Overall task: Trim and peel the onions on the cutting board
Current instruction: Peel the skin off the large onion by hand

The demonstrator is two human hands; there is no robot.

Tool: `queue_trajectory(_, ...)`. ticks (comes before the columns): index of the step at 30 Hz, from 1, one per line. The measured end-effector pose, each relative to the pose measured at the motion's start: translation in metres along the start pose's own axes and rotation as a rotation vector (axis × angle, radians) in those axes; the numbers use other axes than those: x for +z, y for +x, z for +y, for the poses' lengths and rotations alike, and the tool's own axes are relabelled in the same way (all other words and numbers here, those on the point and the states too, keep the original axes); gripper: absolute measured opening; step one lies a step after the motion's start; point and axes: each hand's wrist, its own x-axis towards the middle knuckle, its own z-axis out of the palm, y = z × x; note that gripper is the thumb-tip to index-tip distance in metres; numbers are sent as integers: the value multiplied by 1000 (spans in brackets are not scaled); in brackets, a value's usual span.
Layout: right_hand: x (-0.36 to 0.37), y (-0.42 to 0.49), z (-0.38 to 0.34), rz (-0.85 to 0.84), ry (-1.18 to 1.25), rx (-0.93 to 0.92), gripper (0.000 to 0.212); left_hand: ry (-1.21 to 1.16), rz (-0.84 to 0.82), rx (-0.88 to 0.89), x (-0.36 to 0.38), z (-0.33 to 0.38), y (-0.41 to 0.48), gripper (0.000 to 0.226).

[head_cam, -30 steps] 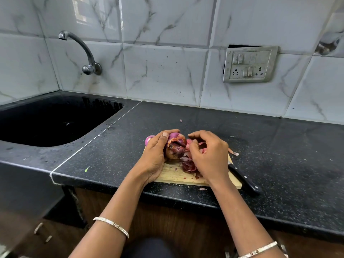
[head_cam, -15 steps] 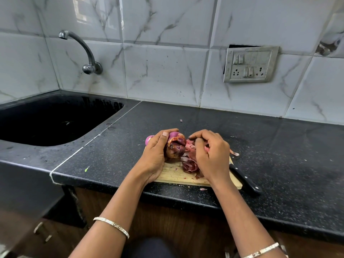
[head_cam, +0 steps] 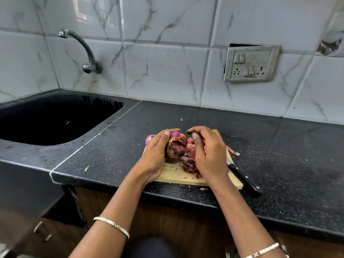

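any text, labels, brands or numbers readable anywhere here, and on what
None: no readable word, brand or number shows anywhere in this view.
Switch plate: only switches and sockets, no lettering visible.
Knife: black handle with rivets, no brand mark visible.
Cutting board: bare wood, no print.
Bangles: a small pattern, too small to read as text.
Tap and wall tiles: no marking.

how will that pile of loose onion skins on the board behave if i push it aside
The onion skins look thin and curled, so they would probably be very light and floppy, crumpling instead of sliding as one piece. Flakes already lie off the cutting board on the counter, so a push would likely scatter more. They seem dry, probably not slippery.
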Motion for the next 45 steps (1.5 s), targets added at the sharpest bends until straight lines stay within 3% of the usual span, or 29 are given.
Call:
queue_trajectory(4,1,0,2,-23,-28,7,25,7,8,3,0,0,-1,38)
queue_trajectory(8,-2,0,-2,-11,-24,-77,7,0,4,3,1,2,-2,39)
queue_trajectory(15,-1,1,3,45,-110,-218,10,11,-50,31,0,3,-3,37)
queue_trajectory(34,5,0,2,48,-460,-380,12,-24,-99,61,0,3,-1,37)
queue_trajectory(41,9,0,-1,53,-420,-273,15,-73,-71,32,1,5,-3,37)
queue_trajectory(45,6,0,3,21,-282,-144,11,-70,-67,16,1,5,-4,40)
